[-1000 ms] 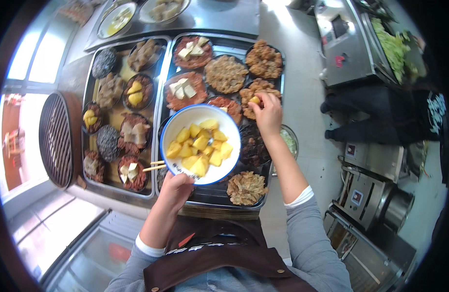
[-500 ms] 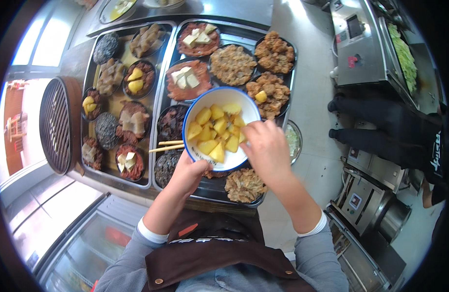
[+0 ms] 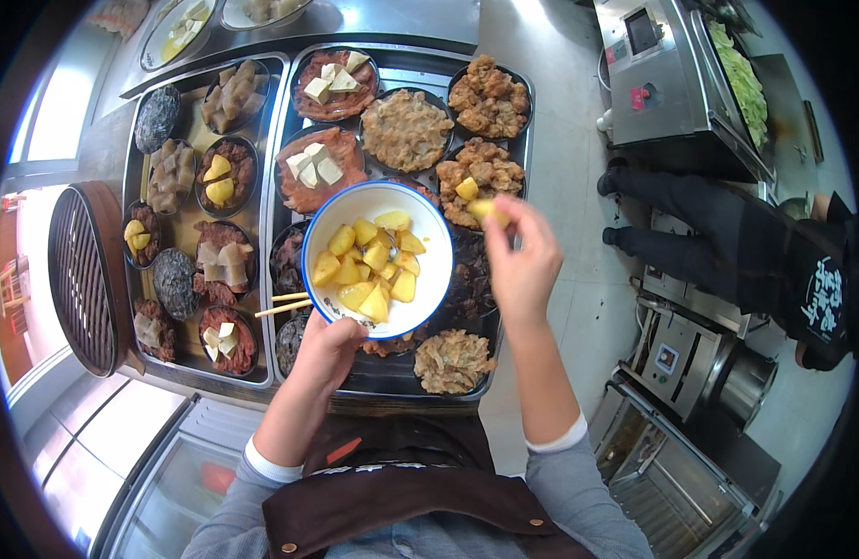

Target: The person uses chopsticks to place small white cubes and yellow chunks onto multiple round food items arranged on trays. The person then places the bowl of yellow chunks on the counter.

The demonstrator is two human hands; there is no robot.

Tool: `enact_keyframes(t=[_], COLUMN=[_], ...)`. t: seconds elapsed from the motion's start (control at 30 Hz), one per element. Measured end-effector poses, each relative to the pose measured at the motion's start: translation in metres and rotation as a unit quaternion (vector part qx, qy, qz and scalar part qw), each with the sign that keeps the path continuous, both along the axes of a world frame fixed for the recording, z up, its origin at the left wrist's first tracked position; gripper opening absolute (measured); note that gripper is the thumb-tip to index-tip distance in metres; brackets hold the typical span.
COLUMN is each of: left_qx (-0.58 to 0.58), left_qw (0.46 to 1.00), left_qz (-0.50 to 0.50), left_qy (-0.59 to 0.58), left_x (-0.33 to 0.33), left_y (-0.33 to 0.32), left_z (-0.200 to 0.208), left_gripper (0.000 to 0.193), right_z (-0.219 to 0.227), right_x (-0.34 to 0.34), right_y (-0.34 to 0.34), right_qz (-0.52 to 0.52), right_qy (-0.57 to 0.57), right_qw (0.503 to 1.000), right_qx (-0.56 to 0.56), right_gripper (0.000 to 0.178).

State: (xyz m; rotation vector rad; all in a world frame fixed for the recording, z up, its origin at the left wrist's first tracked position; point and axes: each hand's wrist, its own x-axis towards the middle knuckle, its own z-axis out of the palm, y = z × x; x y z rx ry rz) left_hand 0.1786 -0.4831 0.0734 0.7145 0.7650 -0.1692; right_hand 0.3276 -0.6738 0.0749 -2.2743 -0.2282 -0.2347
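My left hand (image 3: 322,352) holds a white, blue-rimmed bowl (image 3: 432,244) over the trays, its thumb on the near rim. Inside lie several yellow potato chunks (image 3: 383,265). A pair of chopsticks (image 3: 285,306) pokes out at the bowl's left, their other ends hidden. My right hand (image 3: 525,265) pinches a potato chunk (image 3: 483,211) just above a dark dish of browned fried pieces (image 3: 485,163). One potato chunk (image 3: 466,189) rests on that food. The white bowl partly covers dishes on the right tray.
Two metal trays (image 3: 282,140) carry several dark dishes of food, some topped with pale cubes (image 3: 331,82). A round slatted steamer (image 3: 85,279) stands at the left. Along the right are metal appliances (image 3: 676,98) and a person in dark clothes (image 3: 727,247).
My right hand has left the white bowl with a potato chunk and moved over the fried food. The whole view has shifted, so the trays sit farther left.
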Motion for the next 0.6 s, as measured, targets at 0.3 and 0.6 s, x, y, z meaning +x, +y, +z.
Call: enact_keyframes(t=[0.3, 0.6], left_qx=[-0.020, -0.017], left_qw=[1.000, 0.999], left_qz=[-0.004, -0.027], left_qy=[0.002, -0.016], left_x=[0.008, 0.024], left_y=[0.005, -0.002], left_z=[0.007, 0.013], left_gripper=[0.068, 0.070], right_z=[-0.067, 0.048], right_x=[0.043, -0.019], right_y=[-0.011, 0.024], right_qz=[0.057, 0.317], right_qy=[-0.059, 0.064], right_qw=[0.995, 0.937], right_qx=[-0.063, -0.132], right_gripper=[0.025, 0.031])
